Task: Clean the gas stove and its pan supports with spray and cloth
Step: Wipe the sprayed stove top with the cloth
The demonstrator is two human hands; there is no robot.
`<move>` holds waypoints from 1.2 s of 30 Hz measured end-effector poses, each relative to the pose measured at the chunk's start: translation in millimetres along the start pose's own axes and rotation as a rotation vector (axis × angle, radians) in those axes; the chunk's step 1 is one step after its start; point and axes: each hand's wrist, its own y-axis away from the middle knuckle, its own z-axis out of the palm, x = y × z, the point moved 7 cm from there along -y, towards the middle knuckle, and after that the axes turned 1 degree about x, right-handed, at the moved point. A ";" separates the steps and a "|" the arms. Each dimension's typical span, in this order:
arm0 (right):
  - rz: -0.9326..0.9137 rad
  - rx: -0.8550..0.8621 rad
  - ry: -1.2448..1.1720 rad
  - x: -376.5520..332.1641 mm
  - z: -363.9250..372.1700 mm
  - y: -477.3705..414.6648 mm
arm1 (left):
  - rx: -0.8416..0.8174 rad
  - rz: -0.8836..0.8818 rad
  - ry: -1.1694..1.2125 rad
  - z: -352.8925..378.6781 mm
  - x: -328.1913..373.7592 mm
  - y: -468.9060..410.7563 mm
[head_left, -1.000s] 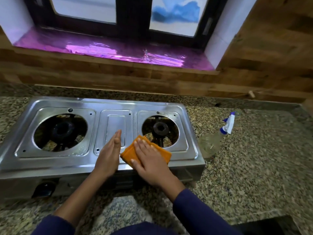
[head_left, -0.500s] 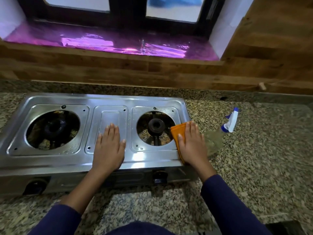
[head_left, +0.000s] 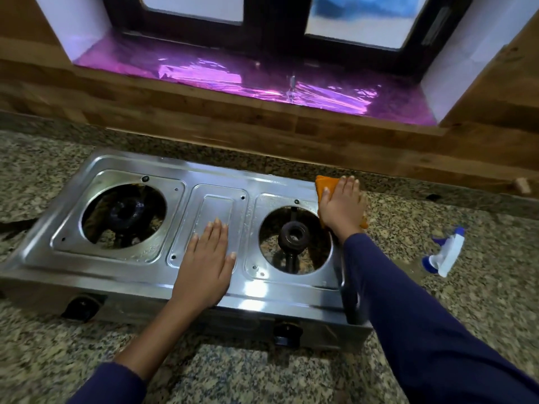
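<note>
While left hand point(head_left: 205, 265) lies flat mid-stove point(head_left: 140, 275), right hand point(head_left: 341, 207) presses orange cloth point(head_left: 325, 186), far-right corner.

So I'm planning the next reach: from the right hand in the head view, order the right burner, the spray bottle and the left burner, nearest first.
1. Right burner, just left of the right hand.
2. Spray bottle, lying on the counter to its right.
3. Left burner, at the stove's far left.

orange cloth point(head_left: 325, 186), silver steel stove point(head_left: 140, 282), speckled granite counter point(head_left: 481, 301), blue-white spray bottle point(head_left: 447, 253), purple foil sill point(head_left: 233, 74)
</note>
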 end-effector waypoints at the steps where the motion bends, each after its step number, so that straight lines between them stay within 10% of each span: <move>1: -0.010 -0.001 0.002 -7.8 2.2 -0.3 | 0.000 -0.002 -0.005 0.4 0.2 0.1; 15: -0.440 -0.118 -0.099 -176.1 42.4 43.5 | 0.086 -0.028 0.133 -5.6 1.8 0.6; 26: -0.715 -0.167 -0.162 -170.8 55.2 145.6 | 0.419 -0.071 0.315 -34.1 -4.9 15.2; 36: -0.586 -0.170 -0.167 -164.9 53.7 209.6 | 0.358 0.084 0.124 -55.7 -56.9 33.5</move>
